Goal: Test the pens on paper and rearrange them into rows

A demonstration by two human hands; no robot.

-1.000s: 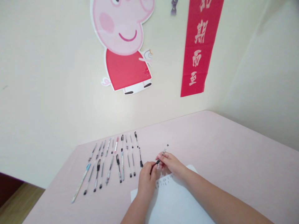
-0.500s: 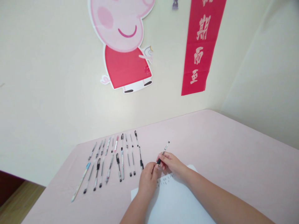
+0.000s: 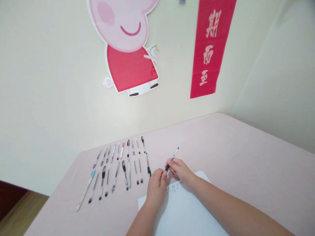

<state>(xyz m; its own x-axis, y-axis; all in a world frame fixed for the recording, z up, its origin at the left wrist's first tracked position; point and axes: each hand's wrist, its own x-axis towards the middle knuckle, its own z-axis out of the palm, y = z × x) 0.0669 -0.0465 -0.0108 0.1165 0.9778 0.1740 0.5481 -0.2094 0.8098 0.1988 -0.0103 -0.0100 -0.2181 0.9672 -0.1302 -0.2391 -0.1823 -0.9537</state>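
Note:
My right hand [image 3: 181,171] pinches a gel pen [image 3: 175,151] by its black grip, the clear barrel slanting up and to the right. My left hand [image 3: 156,186] is closed at the pen's lower end, thumb and forefinger pressed together there; the tip itself is hidden by the fingers. Both hands are just above the top edge of a white sheet of paper [image 3: 189,213], which bears small dark handwritten marks near its top. A pen with a black grip [image 3: 148,165] lies just left of my left hand.
Several pens and refills lie in two rows on the pink tabletop [image 3: 236,147], among them a pink-and-white pen [image 3: 122,150] and a long blue-capped pen [image 3: 86,190]. Behind is a wall with a cartoon pig cutout [image 3: 133,68] and a red banner [image 3: 209,49].
The camera view has shifted slightly. Both hands stay together at the pen, with hardly any movement of the fingers. The pens on the table lie as before.

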